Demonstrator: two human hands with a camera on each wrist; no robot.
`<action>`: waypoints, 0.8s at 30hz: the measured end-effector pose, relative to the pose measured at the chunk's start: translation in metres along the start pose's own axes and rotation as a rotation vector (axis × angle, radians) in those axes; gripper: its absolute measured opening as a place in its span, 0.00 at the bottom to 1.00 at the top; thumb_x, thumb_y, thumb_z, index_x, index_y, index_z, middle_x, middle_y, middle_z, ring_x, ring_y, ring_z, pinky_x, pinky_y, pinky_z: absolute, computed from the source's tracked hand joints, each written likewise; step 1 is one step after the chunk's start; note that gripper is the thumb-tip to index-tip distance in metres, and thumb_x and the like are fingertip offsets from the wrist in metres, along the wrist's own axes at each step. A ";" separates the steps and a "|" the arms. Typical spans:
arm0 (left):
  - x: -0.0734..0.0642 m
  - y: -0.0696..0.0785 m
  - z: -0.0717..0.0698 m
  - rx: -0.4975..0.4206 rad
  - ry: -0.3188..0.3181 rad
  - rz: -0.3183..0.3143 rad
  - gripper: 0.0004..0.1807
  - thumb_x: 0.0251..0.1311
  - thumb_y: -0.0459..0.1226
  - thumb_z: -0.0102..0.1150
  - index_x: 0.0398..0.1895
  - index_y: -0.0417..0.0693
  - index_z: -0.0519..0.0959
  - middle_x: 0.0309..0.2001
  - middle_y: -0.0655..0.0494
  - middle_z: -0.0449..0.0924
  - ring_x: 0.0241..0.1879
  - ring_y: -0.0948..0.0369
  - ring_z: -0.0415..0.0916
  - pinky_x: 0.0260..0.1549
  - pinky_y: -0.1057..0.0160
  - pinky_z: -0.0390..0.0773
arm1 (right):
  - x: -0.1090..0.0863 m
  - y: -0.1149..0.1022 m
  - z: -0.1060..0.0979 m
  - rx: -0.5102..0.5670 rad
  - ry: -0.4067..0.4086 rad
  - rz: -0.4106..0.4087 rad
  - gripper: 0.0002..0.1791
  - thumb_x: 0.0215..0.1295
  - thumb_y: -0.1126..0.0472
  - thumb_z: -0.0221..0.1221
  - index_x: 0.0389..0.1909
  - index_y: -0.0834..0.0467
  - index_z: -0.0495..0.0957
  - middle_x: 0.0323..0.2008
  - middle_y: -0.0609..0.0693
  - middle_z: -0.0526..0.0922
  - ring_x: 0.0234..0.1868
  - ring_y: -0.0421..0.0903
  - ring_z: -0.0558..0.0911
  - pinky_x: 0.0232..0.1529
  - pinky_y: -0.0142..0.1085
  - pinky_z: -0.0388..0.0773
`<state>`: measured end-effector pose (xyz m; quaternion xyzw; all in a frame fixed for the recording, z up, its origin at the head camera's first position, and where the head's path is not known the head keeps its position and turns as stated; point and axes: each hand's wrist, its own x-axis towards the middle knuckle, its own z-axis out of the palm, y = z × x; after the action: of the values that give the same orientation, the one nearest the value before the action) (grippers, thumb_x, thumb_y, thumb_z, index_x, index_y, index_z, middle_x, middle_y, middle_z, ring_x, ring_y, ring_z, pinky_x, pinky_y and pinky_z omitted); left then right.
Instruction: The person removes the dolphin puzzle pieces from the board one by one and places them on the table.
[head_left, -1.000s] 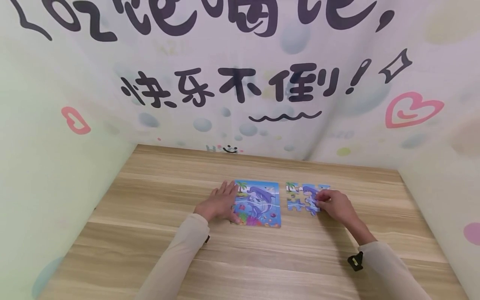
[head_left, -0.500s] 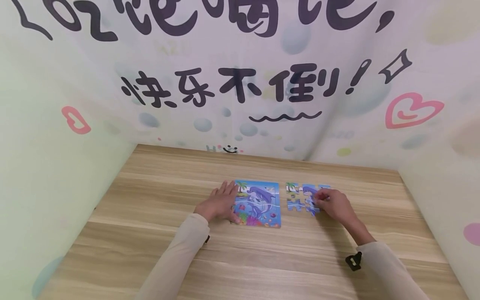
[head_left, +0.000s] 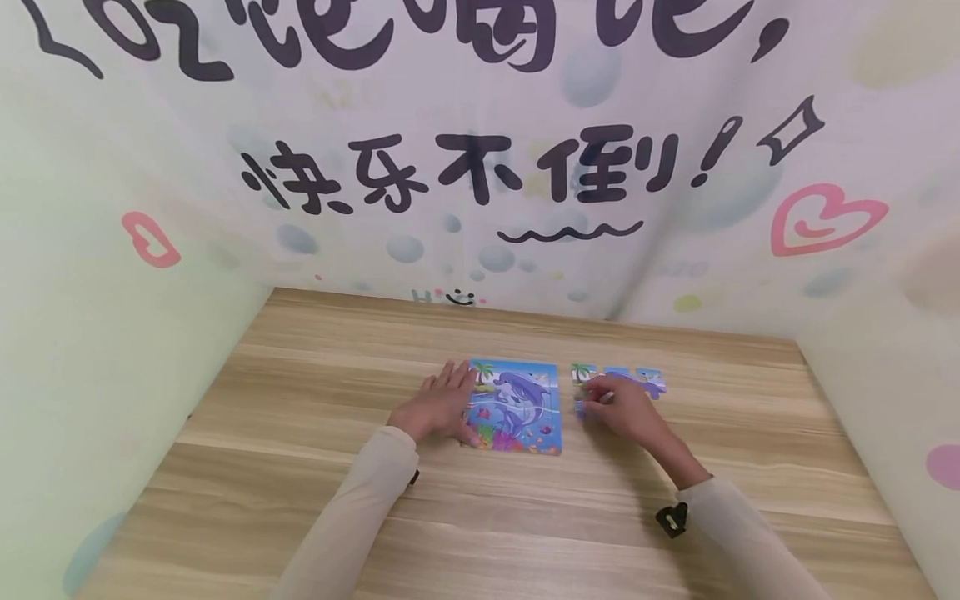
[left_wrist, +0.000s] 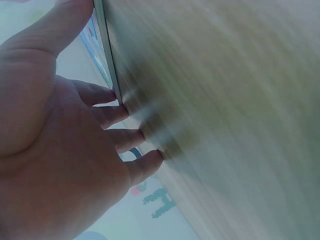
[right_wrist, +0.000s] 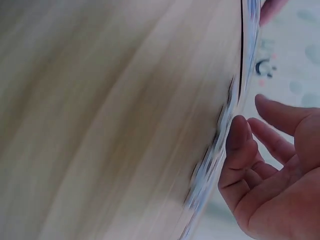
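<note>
A square dolphin puzzle board (head_left: 517,408) lies on the wooden table. My left hand (head_left: 438,404) rests along its left edge with straight fingers; in the left wrist view the fingertips (left_wrist: 152,162) touch the tabletop beside the board. To the right of the board are loose puzzle pieces, among them a palm-tree piece (head_left: 581,374) and an upper right piece (head_left: 651,382). My right hand (head_left: 626,408) is over the lower left piece (head_left: 579,408) and hides much of the group. In the right wrist view its thumb (right_wrist: 280,114) stands apart from the bent index finger (right_wrist: 239,137), with no piece seen between them.
The wood-grain table (head_left: 480,517) extends in front of the board and to both sides. A printed cloth wall (head_left: 465,250) stands behind its back edge, and pale walls (head_left: 135,333) close in the sides.
My right hand has moved left, from the lower middle piece to the lower left one. The upper right piece now shows more fully. My left hand and the board have stayed put.
</note>
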<state>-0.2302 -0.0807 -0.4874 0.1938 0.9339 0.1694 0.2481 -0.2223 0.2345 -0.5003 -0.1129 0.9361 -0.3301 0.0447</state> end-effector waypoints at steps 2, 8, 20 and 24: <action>0.000 0.000 -0.001 0.002 0.003 0.004 0.63 0.51 0.51 0.73 0.80 0.42 0.41 0.81 0.46 0.31 0.79 0.47 0.25 0.75 0.43 0.36 | 0.002 -0.009 0.007 -0.023 -0.029 -0.033 0.15 0.59 0.62 0.68 0.46 0.64 0.83 0.34 0.52 0.85 0.37 0.48 0.83 0.38 0.40 0.80; -0.002 0.003 -0.003 -0.017 0.010 0.005 0.62 0.51 0.49 0.74 0.80 0.41 0.42 0.81 0.45 0.32 0.79 0.46 0.26 0.75 0.42 0.36 | 0.004 -0.035 0.023 -0.122 -0.136 -0.028 0.30 0.56 0.52 0.72 0.58 0.60 0.80 0.43 0.54 0.83 0.43 0.50 0.82 0.43 0.46 0.80; -0.002 0.003 -0.004 -0.024 0.008 0.003 0.62 0.51 0.48 0.74 0.80 0.41 0.42 0.81 0.45 0.32 0.79 0.46 0.26 0.75 0.43 0.36 | 0.010 -0.052 0.030 -0.258 -0.187 0.067 0.36 0.52 0.48 0.74 0.60 0.57 0.75 0.42 0.54 0.75 0.32 0.46 0.74 0.27 0.36 0.72; -0.002 0.003 -0.003 -0.027 0.006 0.004 0.62 0.51 0.48 0.74 0.80 0.41 0.42 0.81 0.45 0.32 0.79 0.47 0.26 0.75 0.43 0.36 | 0.010 -0.054 0.030 -0.220 -0.174 0.053 0.35 0.51 0.51 0.75 0.57 0.58 0.73 0.44 0.54 0.75 0.34 0.48 0.75 0.30 0.39 0.75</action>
<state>-0.2297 -0.0797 -0.4828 0.1920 0.9318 0.1830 0.2476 -0.2176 0.1733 -0.4895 -0.1206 0.9619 -0.2131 0.1219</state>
